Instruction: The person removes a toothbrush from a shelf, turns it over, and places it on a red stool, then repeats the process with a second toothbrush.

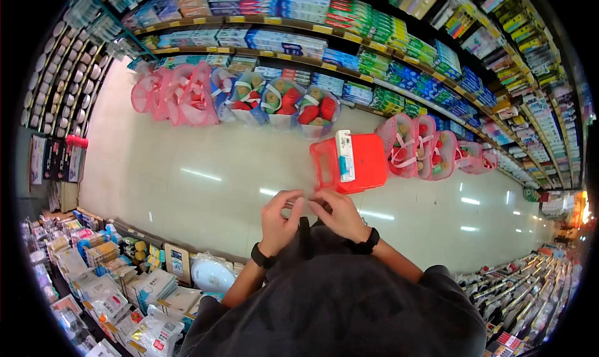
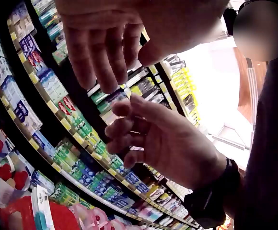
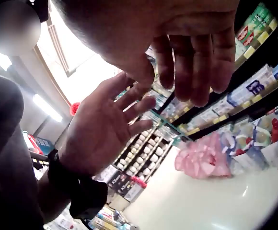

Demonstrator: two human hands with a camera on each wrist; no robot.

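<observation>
In the head view the left hand [image 1: 279, 222] and the right hand [image 1: 340, 216] are raised in front of the body, fingertips close to each other. The left wrist view has the left hand [image 2: 110, 43] at the top with fingers hanging loosely bent, and the right hand [image 2: 170, 146] below it. From the right wrist view, the right hand [image 3: 187, 48] hangs with relaxed fingers above the left hand [image 3: 98, 127]. Nothing is visibly held in either. Just beyond the hands on the floor stands a red box [image 1: 369, 162] with a white top strip [image 1: 345, 156].
Shelves of boxed goods [image 1: 306, 7] line the far side. Pink bags [image 1: 193, 95] and blue-white bags [image 1: 284, 104] stand on the floor [image 1: 162, 163] along them, with more pink bags [image 1: 402, 146] right of the red box. Packaged goods [image 1: 103, 288] lie on a near-left display.
</observation>
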